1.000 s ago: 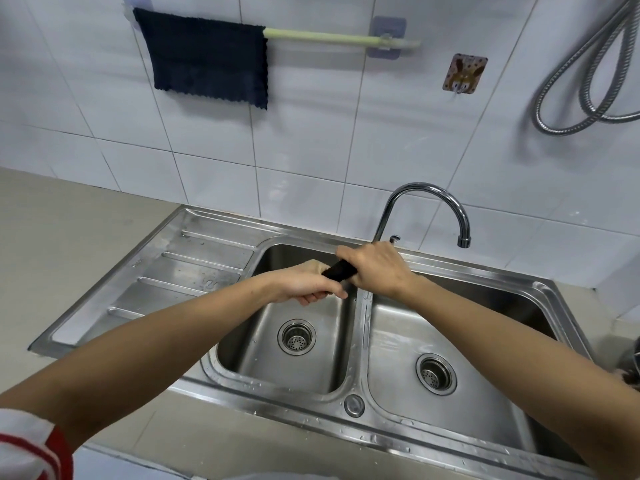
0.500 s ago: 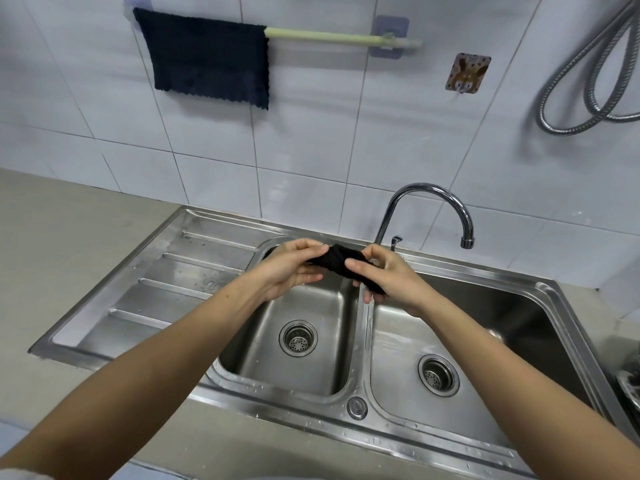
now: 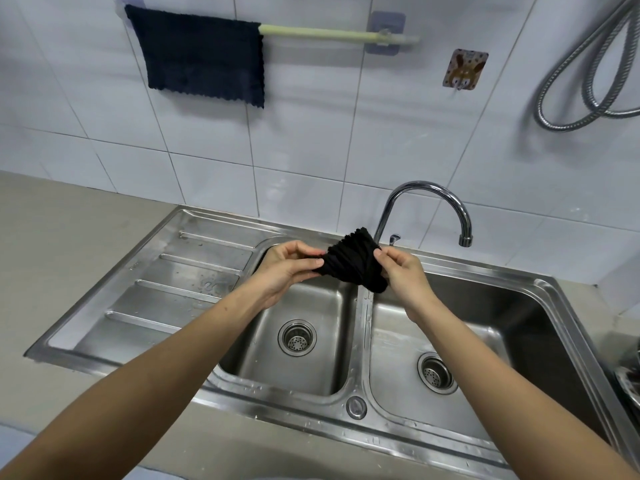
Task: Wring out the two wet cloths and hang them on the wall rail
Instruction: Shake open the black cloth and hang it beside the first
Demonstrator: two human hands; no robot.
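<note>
**Both hands pinch a bunched dark cloth above the sink divider**

Head view: the left hand and the right hand each grip one end of a crumpled black cloth, fingers closed on the fabric. The cloth hangs in the air over the ridge between the two basins of the steel sink, just in front of the tap. A second dark cloth is draped flat over the left part of the wall rail.
</note>
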